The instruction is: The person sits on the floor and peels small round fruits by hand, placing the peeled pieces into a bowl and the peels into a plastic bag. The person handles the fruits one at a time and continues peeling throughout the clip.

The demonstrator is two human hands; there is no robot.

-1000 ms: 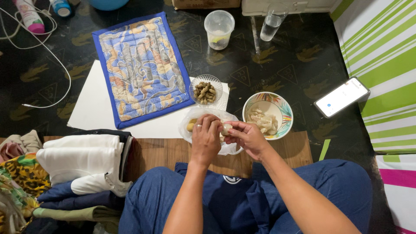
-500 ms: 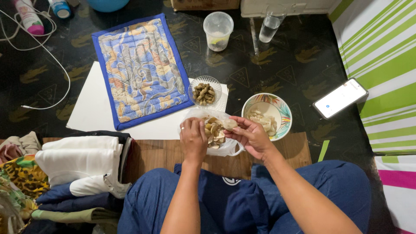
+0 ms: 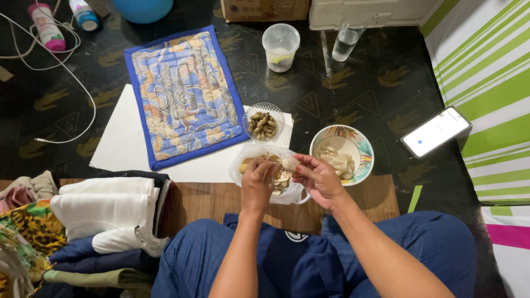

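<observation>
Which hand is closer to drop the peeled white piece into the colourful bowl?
The right hand, probably. It pinches the pale peeled piece and sits right beside the colourful bowl. The left hand is farther away, over the plastic bag of peels.

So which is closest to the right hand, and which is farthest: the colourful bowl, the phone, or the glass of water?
From the right hand:
1. Colourful bowl, right beside the hand, on its right.
2. Phone, farther right, by the striped mat.
3. Glass of water, farthest, up at the top.
</observation>
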